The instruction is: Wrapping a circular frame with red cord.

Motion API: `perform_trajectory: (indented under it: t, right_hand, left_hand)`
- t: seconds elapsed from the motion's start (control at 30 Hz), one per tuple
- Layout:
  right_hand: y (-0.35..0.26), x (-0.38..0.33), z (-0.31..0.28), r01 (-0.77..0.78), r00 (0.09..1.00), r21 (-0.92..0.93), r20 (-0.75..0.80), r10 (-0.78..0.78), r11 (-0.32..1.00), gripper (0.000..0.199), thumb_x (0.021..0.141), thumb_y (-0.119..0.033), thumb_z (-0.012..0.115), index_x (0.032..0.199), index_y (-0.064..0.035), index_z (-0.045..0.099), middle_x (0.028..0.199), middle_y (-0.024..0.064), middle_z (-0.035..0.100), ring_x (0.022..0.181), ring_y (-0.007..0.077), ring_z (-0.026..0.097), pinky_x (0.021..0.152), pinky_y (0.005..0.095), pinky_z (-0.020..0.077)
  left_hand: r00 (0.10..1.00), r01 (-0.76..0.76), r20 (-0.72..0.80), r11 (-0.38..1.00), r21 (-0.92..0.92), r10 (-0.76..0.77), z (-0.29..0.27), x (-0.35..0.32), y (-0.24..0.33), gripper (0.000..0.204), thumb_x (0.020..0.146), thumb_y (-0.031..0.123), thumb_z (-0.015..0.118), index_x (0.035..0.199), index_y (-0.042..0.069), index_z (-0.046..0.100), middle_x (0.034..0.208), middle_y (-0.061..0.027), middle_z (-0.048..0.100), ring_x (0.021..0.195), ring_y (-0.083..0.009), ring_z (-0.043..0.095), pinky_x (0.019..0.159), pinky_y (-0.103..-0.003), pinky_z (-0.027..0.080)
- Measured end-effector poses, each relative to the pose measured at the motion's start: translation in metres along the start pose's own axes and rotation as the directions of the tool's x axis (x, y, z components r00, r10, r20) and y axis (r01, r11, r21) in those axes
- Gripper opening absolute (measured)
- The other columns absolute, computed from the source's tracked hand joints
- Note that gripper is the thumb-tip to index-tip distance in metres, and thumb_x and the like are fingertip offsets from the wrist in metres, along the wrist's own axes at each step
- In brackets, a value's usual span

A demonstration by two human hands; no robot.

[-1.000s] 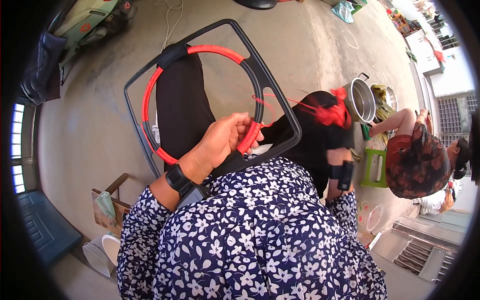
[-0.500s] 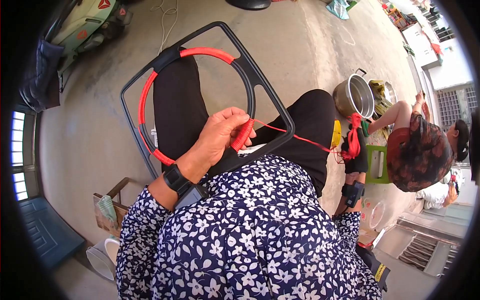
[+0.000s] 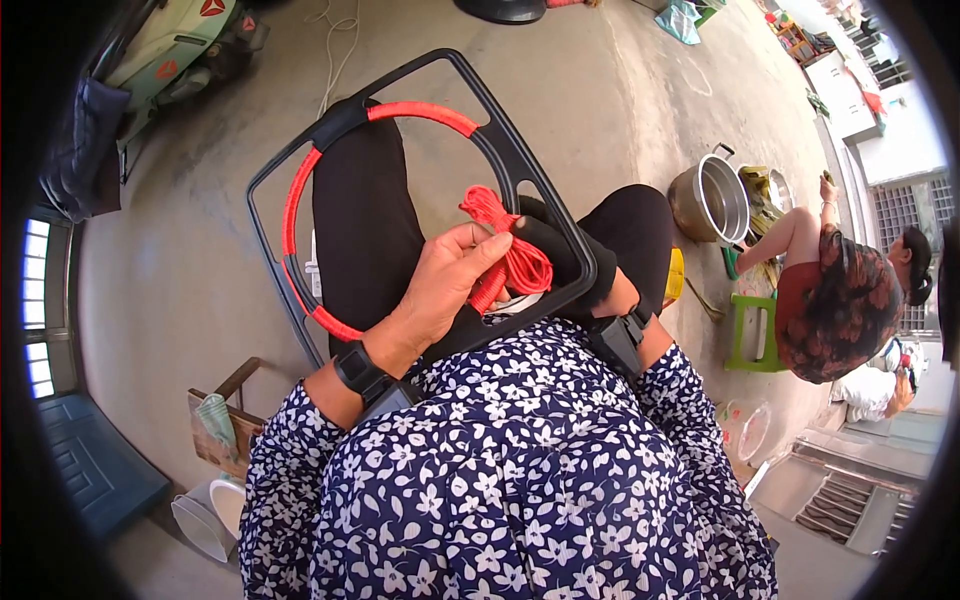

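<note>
Two hands meet over the smooth ring (image 3: 495,155) of a black frame (image 3: 343,122): the left hand (image 3: 435,285) pinches a loosely looped, soft red cord bundle (image 3: 531,268); the black-gloved right hand (image 3: 562,248) meets it, grip hidden. The step seems to be winding tight, ribbed coils (image 3: 291,205); next probably calls for passing the bundle round, then pulling snug.

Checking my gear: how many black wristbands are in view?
2: one wristband on your left wrist, the other on your right wrist. Any on the other person may be hidden.
</note>
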State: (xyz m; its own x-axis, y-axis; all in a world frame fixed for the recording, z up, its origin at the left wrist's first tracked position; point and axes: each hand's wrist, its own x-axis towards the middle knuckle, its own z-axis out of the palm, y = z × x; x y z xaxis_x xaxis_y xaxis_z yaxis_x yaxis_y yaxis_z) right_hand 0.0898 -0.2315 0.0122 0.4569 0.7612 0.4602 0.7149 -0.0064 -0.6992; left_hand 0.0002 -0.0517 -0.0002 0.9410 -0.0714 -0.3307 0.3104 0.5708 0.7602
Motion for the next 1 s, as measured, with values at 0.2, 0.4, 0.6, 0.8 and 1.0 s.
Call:
perform_trajectory:
  t: [0.2, 0.4, 0.6, 0.8, 1.0]
  right_hand:
    - [0.016, -0.033, 0.001, -0.164, 0.984, -0.082, -0.077, 0.158, 0.983, 0.018, 0.088, -0.008, 0.055, 0.106, -0.0028, 0.053, 0.097, 0.0067, 0.057, 0.083, 0.0229, 0.057, 0.079, 0.0279, 0.0463]
    - [0.043, -0.065, -0.021, -0.325, 0.936, -0.143, -0.192, 0.296, 0.935, 0.014, 0.09, -0.009, 0.053, 0.103, -0.0035, 0.052, 0.093, 0.0057, 0.055, 0.08, 0.0212, 0.055, 0.076, 0.0277, 0.046]
    - [0.043, -0.173, -0.098, -0.468, 0.865, -0.181, -0.294, 0.407, 0.865, 0.011, 0.091, -0.01, 0.05, 0.101, -0.0042, 0.051, 0.09, 0.0048, 0.054, 0.076, 0.0196, 0.054, 0.074, 0.0275, 0.0456]
    - [0.057, -0.171, -0.145, 0.364, 0.704, 0.917, -0.156, 0.693, -0.164, 0.016, 0.098, -0.019, 0.04, 0.108, -0.0066, 0.046, 0.073, -0.0004, 0.039, 0.057, 0.0087, 0.039, 0.056, 0.0232, 0.0357]
    - [0.064, -0.2, -0.14, 0.104, 0.643, 0.994, -0.08, 0.761, 0.017, 0.019, 0.098, -0.019, 0.043, 0.109, -0.0053, 0.048, 0.077, -0.0003, 0.046, 0.058, 0.009, 0.044, 0.061, 0.0233, 0.039]
  left_hand:
    - [0.997, 0.072, -0.027, 0.993, -0.092, -0.075, -0.001, 0.001, 0.001, 0.028, 0.097, 0.026, 0.049, 0.098, 0.0, 0.059, 0.08, -0.0093, 0.065, 0.062, -0.0146, 0.063, 0.056, -0.025, 0.052]
    - [0.977, 0.203, 0.107, 0.965, -0.165, -0.187, -0.016, 0.006, -0.002, 0.038, 0.099, 0.024, 0.038, 0.109, -0.007, 0.057, 0.088, -0.0149, 0.066, 0.068, -0.0182, 0.064, 0.059, -0.027, 0.053]
    - [0.982, 0.181, 0.099, 0.955, -0.235, -0.162, -0.018, 0.002, -0.004, 0.038, 0.098, 0.024, 0.038, 0.109, -0.008, 0.056, 0.095, -0.017, 0.064, 0.079, -0.021, 0.064, 0.067, -0.03, 0.053]
    - [0.972, 0.23, 0.094, 0.945, -0.231, -0.214, -0.015, 0.005, 0.0, 0.033, 0.097, 0.026, 0.044, 0.104, -0.004, 0.057, 0.088, -0.0147, 0.064, 0.073, -0.0199, 0.064, 0.063, -0.029, 0.053]
    - [0.987, 0.158, 0.007, 0.98, -0.121, -0.158, -0.002, 0.005, 0.004, 0.016, 0.093, 0.019, 0.055, 0.095, 0.003, 0.057, 0.078, -0.0122, 0.064, 0.06, -0.017, 0.063, 0.053, -0.025, 0.052]
